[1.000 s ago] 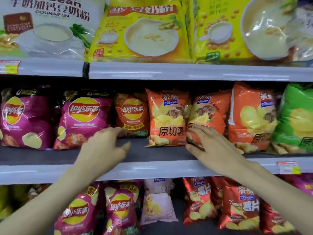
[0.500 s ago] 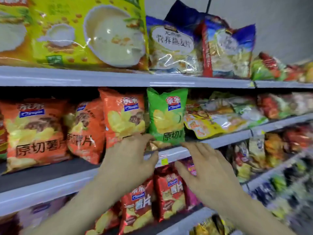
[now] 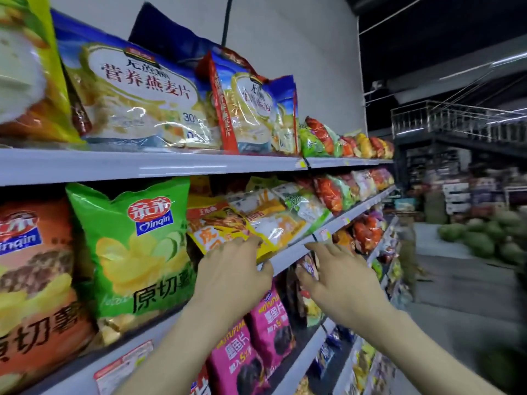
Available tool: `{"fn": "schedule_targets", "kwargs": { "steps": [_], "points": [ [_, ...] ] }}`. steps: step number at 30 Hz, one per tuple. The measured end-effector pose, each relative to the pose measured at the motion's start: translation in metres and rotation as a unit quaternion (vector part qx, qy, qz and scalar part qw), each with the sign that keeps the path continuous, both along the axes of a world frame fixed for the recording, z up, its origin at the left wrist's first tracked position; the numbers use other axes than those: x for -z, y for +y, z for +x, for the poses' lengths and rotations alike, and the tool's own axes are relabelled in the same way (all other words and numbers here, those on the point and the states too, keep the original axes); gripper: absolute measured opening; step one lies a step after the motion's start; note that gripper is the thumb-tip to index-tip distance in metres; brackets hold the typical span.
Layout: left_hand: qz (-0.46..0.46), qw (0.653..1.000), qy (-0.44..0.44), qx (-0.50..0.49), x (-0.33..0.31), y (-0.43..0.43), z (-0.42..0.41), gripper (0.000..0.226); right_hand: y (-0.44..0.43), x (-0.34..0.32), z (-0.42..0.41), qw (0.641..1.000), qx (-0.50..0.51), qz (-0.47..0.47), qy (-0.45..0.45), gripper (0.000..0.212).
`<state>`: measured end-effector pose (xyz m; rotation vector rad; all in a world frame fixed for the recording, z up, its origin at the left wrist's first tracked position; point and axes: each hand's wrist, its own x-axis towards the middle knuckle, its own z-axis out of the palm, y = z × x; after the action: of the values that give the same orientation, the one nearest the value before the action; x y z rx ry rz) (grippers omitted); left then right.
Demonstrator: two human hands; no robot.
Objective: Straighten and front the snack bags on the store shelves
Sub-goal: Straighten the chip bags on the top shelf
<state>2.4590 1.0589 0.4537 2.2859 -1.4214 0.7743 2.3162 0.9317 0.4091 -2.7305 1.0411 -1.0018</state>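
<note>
A green Qinqin chip bag stands upright on the middle shelf, with an orange chip bag to its left. To its right lies a tilted yellow-orange snack bag, sagging over the shelf edge. My left hand reaches up with fingers spread, fingertips touching that bag's lower edge. My right hand hovers open in front of the shelf edge, just right of it, holding nothing.
Large oat cereal bags fill the top shelf. Pink snack bags hang on the shelf below my hands. More bags run along the shelves to the right. An aisle with melons lies far right.
The view and both hands have moved right along the shelf, from the orange chip bags past the green bag to the tilted yellow-orange bag.
</note>
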Motion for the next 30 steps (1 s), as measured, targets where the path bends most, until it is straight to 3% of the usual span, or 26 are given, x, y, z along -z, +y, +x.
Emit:
{"fn": "schedule_targets", "kwargs": {
  "steps": [7, 15, 22, 30],
  "points": [
    [0.049, 0.99, 0.09, 0.098, 0.029, -0.102, 0.002, 0.04, -0.068, 0.019, -0.015, 0.993, 0.106, 0.014, 0.038, 0.055],
    [0.129, 0.966, 0.129, 0.185, 0.079, -0.256, -0.021, 0.027, -0.188, 0.065, -0.055, 0.975, 0.204, 0.045, 0.079, 0.044],
    [0.21, 0.942, 0.149, 0.214, 0.128, -0.412, -0.071, 0.041, -0.319, 0.114, -0.103, 0.959, 0.21, 0.124, 0.145, 0.048],
    [0.282, 0.904, 0.177, 0.269, 0.182, -0.558, -0.113, 0.041, -0.449, 0.16, -0.155, 0.947, 0.207, 0.163, 0.186, 0.044]
  ]
}}
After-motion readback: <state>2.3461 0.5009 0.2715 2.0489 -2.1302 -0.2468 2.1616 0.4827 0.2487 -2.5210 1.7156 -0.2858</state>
